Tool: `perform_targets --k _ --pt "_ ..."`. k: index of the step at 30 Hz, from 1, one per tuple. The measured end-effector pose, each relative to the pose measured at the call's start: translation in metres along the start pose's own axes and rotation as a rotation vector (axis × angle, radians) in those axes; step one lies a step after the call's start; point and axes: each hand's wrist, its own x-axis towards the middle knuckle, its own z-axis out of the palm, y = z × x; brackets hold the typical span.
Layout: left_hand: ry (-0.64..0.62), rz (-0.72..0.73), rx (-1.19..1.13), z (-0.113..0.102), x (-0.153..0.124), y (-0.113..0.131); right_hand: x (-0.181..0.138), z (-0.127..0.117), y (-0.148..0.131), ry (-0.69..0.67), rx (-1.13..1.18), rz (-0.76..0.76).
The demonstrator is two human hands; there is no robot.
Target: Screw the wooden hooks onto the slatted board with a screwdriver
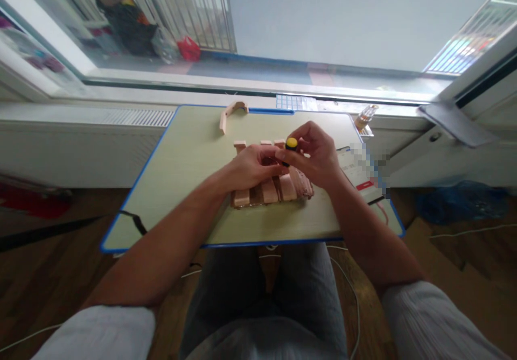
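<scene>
A light wooden slatted piece [264, 190] lies in the middle of a small pale table [186, 161] with a blue rim. My left hand [250, 167] rests on top of the slats, fingers curled and pressing down on them. My right hand [315, 155] is closed round a short tool with a yellow and black top [291, 145], held upright over the slats, its lower part hidden by my fingers. A separate curved wooden part [230, 113] lies at the far edge of the table.
A booklet or paper with a red mark [359, 174] lies at the right of the table. A small bottle [365, 117] stands on the windowsill behind. A black strap [135, 221] hangs at the table's near left edge. Cables run across the wooden floor.
</scene>
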Motion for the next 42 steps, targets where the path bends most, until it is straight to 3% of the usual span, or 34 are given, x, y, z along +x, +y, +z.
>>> perform_targets --k 4,10,16,22,28,34,37,42 --pt "-0.087 -0.006 0.095 -0.005 0.000 0.002 0.000 -0.009 -0.005 -0.178 0.064 0.072" --pt "-0.005 -0.034 0.010 -0.003 0.000 0.000 0.001 -0.004 -0.003 0.036 -0.045 0.015" --pt "-0.095 0.033 0.070 -0.005 0.001 0.003 0.001 -0.010 -0.010 -0.130 0.045 0.071" --pt "-0.018 -0.002 0.024 -0.001 -0.002 0.002 0.000 0.000 -0.006 0.051 -0.002 0.017" --pt "-0.115 -0.004 0.091 -0.006 -0.002 0.004 0.000 -0.010 -0.014 -0.183 0.030 0.112" --pt "-0.080 -0.051 -0.007 -0.006 -0.002 -0.002 0.002 -0.006 -0.008 0.010 -0.062 0.076" --pt "-0.068 -0.066 -0.118 -0.005 -0.001 -0.002 0.002 -0.002 -0.004 0.027 -0.042 0.078" --pt "0.010 -0.052 -0.163 -0.019 -0.008 0.017 0.003 0.004 -0.006 0.108 -0.030 0.018"
